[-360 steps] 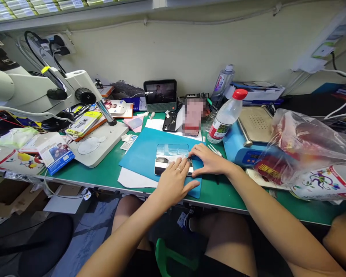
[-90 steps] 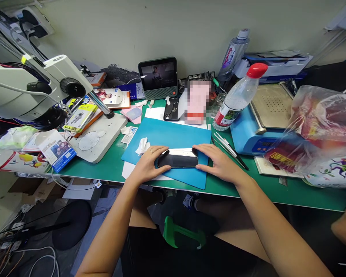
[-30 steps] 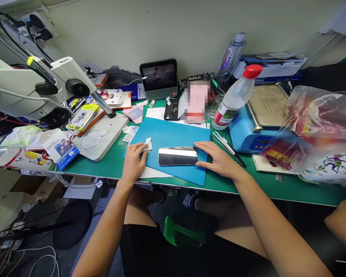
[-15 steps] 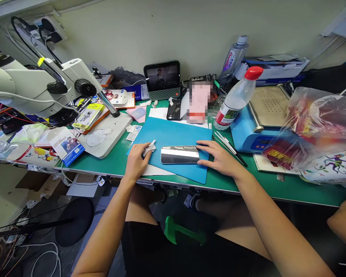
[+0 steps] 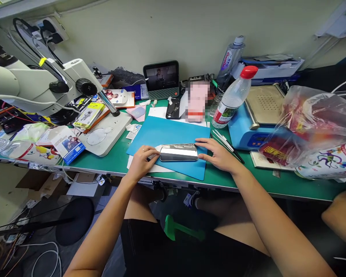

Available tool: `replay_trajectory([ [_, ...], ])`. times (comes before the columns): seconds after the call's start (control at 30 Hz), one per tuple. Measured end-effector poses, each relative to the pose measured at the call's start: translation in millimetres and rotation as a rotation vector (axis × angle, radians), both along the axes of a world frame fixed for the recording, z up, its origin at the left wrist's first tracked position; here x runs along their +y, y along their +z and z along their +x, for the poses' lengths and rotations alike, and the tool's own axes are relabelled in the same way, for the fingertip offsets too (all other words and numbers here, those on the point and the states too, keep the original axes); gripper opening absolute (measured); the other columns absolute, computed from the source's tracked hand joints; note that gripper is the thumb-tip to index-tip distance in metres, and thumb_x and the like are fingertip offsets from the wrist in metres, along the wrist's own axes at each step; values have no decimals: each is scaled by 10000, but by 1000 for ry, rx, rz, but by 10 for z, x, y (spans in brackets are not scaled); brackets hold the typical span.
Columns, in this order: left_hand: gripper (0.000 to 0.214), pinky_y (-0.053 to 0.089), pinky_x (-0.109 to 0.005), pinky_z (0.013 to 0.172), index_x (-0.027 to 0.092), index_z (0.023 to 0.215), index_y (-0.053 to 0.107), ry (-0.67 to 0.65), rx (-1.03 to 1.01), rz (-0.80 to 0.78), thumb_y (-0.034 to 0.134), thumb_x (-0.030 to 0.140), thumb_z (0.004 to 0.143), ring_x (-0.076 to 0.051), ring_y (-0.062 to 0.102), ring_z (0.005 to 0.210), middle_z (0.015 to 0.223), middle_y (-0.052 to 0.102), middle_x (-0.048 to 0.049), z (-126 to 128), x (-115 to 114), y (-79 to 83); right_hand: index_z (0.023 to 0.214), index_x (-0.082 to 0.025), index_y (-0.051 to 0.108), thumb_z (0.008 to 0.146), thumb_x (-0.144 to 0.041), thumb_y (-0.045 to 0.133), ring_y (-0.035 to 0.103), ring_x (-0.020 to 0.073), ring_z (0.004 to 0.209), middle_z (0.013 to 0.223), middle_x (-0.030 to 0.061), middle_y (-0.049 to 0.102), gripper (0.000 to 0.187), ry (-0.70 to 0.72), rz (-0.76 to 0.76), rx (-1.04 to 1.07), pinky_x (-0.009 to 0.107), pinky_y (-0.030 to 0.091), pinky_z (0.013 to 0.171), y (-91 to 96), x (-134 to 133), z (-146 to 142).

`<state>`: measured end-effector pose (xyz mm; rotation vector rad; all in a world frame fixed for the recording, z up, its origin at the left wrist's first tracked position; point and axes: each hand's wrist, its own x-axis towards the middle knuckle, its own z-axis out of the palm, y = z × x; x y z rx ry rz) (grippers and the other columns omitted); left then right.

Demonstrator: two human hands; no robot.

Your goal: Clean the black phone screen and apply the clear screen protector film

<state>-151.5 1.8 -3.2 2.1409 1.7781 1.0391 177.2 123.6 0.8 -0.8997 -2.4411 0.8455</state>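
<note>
A phone with a glossy, reflective screen lies lengthwise on a blue mat. My left hand is closed on a crumpled white tissue, mostly hidden by the fingers, right at the phone's left end. At the other end, my right hand has its fingers apart, with the index finger by the upper right corner and the thumb by the right edge. Whether those fingertips press on the phone I cannot tell. White paper sticks out from under the mat.
Right of the mat lie tweezers, a red-capped bottle and a blue heating plate. A microscope stand is at left. Behind are a dark phone and a small screen. A plastic bag sits far right.
My left hand has moved right with the tissue, up to the phone's left end. My right hand stays by the right end. The view has shifted slightly.
</note>
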Motion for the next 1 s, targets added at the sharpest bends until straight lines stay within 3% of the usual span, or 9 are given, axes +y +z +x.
replay_trajectory([
  [0.2, 182, 571, -388, 857, 249, 930, 793, -59, 65, -37, 620, 264, 982, -231, 671, 913, 944, 742, -50, 44, 80, 48, 1373, -251, 697, 957, -658, 586, 571, 355, 1395, 1497, 143, 629, 593, -1, -7, 7, 602, 453, 1186, 6, 1, 6],
  [0.4, 248, 582, -397, 894, 238, 1115, 742, -89, 115, -76, 536, 181, 989, -241, 682, 1008, 1062, 763, -61, 52, 24, 189, 1361, -278, 708, 955, -649, 593, 588, 361, 1374, 1487, 129, 639, 563, 6, -2, 8, 615, 464, 1176, 15, 6, 7],
  [0.57, 249, 605, -402, 904, 251, 1134, 684, -94, 159, -92, 518, 149, 979, -250, 712, 1057, 1057, 771, -60, 124, -31, 215, 1372, -297, 706, 955, -650, 589, 592, 367, 1369, 1490, 122, 638, 558, 8, 11, 6, 624, 469, 1170, 22, -2, 5],
  [0.7, 301, 544, -471, 1101, 226, 1319, 606, -144, 213, -113, 520, 259, 1033, -290, 664, 1296, 1303, 739, -120, 310, -149, 209, 1387, -282, 694, 952, -665, 584, 590, 368, 1368, 1489, 132, 637, 590, 4, 13, -8, 622, 469, 1168, 32, -14, -3],
  [0.8, 462, 498, -526, 1163, 165, 1453, 504, -171, 250, -147, 536, 390, 1051, -346, 572, 1428, 1475, 640, -197, 494, -227, 213, 1414, -257, 671, 950, -687, 570, 582, 371, 1372, 1490, 148, 633, 641, -1, 17, -12, 621, 465, 1169, 30, -22, -9],
  [1.0, 706, 461, -562, 1192, 92, 1538, 378, -206, 277, -189, 568, 519, 1010, -395, 467, 1507, 1533, 562, -281, 824, -140, 201, 1496, -271, 597, 944, -734, 526, 572, 376, 1398, 1504, 147, 628, 723, -15, 30, 5, 621, 453, 1181, -36, -5, 7],
])
